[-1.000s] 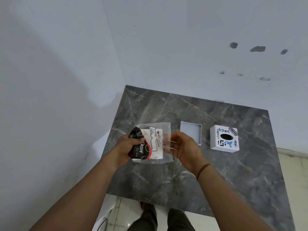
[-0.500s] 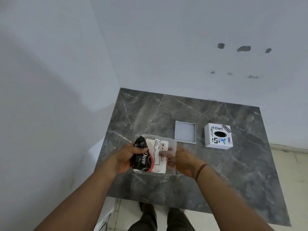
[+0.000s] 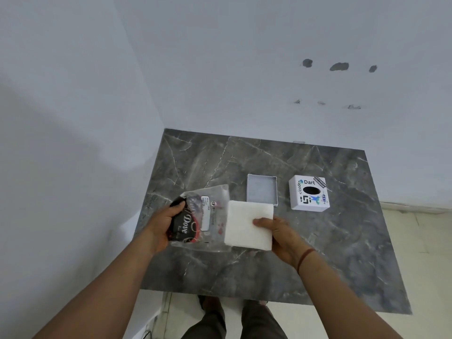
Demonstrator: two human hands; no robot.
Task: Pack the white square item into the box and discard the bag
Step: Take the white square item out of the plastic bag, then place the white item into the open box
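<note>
The right hand (image 3: 281,237) gripped the white square item (image 3: 247,222) beside the clear bag (image 3: 208,216), which the left hand (image 3: 162,225) clasped, near the open box (image 3: 261,192).

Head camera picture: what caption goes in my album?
Right hand pulls white square item from bag held by left hand.

The person has bare arms with no sleeves showing. A thin dark red thread band (image 3: 304,259) circles the right wrist. Dark grey trousers (image 3: 233,321) cover both legs.
</note>
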